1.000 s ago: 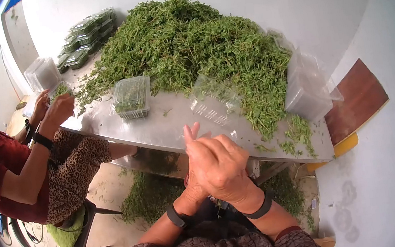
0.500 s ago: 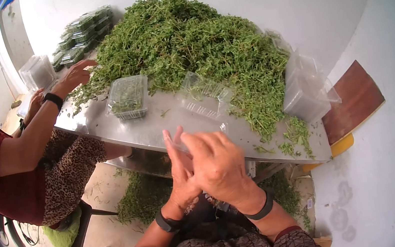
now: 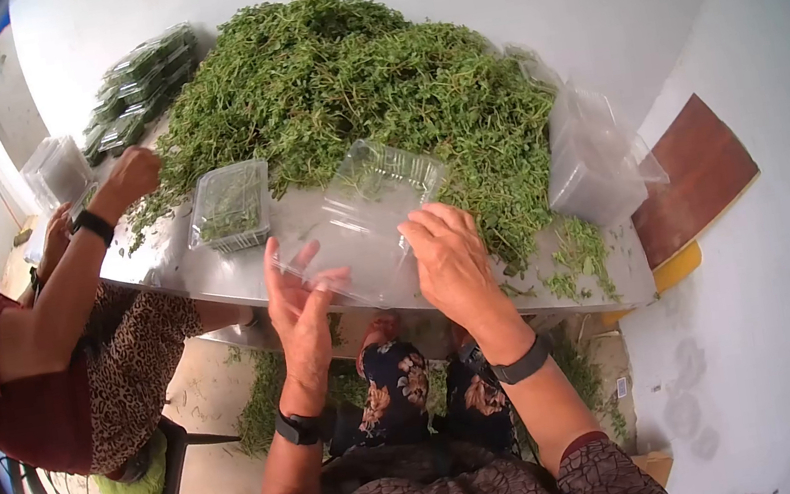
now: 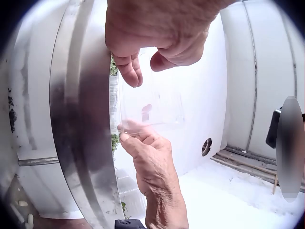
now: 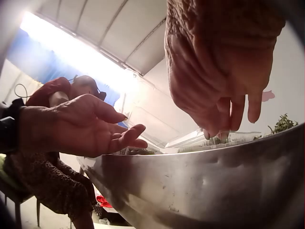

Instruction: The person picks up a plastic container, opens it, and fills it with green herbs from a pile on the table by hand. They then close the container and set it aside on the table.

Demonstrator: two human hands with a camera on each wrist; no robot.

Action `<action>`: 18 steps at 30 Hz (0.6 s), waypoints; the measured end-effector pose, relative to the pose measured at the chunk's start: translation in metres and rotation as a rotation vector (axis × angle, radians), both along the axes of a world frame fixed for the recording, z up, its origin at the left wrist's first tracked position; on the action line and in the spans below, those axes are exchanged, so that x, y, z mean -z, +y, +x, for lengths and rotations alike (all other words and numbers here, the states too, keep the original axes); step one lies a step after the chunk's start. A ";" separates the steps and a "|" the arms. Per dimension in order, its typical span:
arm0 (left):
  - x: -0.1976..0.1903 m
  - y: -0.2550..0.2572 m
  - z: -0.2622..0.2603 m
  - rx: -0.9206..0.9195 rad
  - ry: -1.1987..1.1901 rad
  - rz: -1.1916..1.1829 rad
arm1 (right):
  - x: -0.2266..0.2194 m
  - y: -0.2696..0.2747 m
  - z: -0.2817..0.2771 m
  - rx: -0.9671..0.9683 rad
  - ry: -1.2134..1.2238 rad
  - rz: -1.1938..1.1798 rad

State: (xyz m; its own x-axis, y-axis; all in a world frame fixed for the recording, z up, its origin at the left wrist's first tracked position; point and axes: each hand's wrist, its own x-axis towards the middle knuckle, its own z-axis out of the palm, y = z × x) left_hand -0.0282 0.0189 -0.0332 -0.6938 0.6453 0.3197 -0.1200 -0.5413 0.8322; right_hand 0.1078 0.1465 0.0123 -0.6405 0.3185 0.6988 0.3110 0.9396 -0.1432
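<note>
Between the hands, at the table's near edge, is an empty clear plastic clamshell box [image 3: 355, 252]. My right hand [image 3: 453, 264] pinches its right edge; in the left wrist view the right thumb and fingers [image 4: 136, 136] close on that rim. My left hand [image 3: 301, 311] is at the box's left side with palm turned up and fingers spread. The right wrist view shows the left hand [image 5: 90, 126] with its fingers loosely extended. Just beyond, a large pile of leafy green stems [image 3: 323, 95] covers the back of the table. A clamshell box of greens [image 3: 230, 209] stands to the left.
The metal table [image 3: 149, 256] has a curved near edge. Nested empty clear boxes [image 3: 595, 158] stand at the right, and filled boxes [image 3: 140, 86] are stacked at the back left. Another person [image 3: 27, 359] sits at the left, one hand [image 3: 128, 178] by the pile. Loose greens lie under the table.
My hands, earlier together, have moved apart, and the right now holds the clear box. The other person's hand reached to the pile, then drew back slightly.
</note>
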 end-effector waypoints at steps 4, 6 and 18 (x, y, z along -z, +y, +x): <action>0.010 0.006 0.000 -0.081 -0.084 0.034 | 0.001 0.000 -0.017 0.014 0.055 0.064; 0.012 0.009 0.006 -0.186 -0.010 0.015 | -0.003 -0.003 -0.022 0.013 0.053 0.034; 0.019 0.008 0.020 -0.402 0.250 -0.109 | -0.009 -0.004 0.002 -0.053 0.109 -0.054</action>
State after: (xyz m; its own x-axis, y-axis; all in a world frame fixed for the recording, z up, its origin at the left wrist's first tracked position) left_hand -0.0078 0.0271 -0.0525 -0.8055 0.3811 0.4538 0.2918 -0.4114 0.8635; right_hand 0.1100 0.1427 0.0212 -0.5787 0.3248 0.7481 0.2405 0.9445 -0.2240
